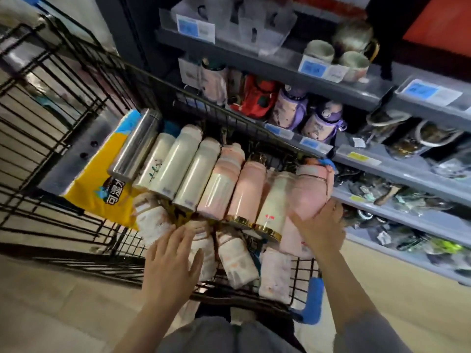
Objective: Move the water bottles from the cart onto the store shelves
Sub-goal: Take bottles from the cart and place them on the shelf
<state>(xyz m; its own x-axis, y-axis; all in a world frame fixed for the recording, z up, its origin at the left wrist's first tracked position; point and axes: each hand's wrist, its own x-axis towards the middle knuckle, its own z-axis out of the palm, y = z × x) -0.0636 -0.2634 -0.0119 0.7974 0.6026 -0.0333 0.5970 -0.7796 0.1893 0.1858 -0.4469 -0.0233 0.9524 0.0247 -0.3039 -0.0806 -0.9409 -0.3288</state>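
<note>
- Several grey store shelves [397,171] stand at our right, just beside the cart; the middle one already carries purple-capped bottles [323,121] and a red one [254,98], while mugs [318,50] sit on the shelf above.
- One black wire cart [66,103] takes up the left and centre, and the water bottles are all in it for now.
- A row of bottles lies side by side across its top: a steel flask [135,143] at the left end, three cream bottles [178,161], then pink ones [244,184], with wrapped bottles [237,261] beneath them.
- A yellow package [102,171] lies under the row's left end.
- Our right hand [321,225] curls over the large pink bottle [309,189] at the shelf end of the row, gripping it.
- Our left hand [170,263] lies flat, fingers spread, on the wrapped bottles, holding nothing.
- We judge this the pick-up step, early in the job; next the pink bottle must be lifted clear of its neighbours and stood in a shelf gap, though which gap we cannot tell.
</note>
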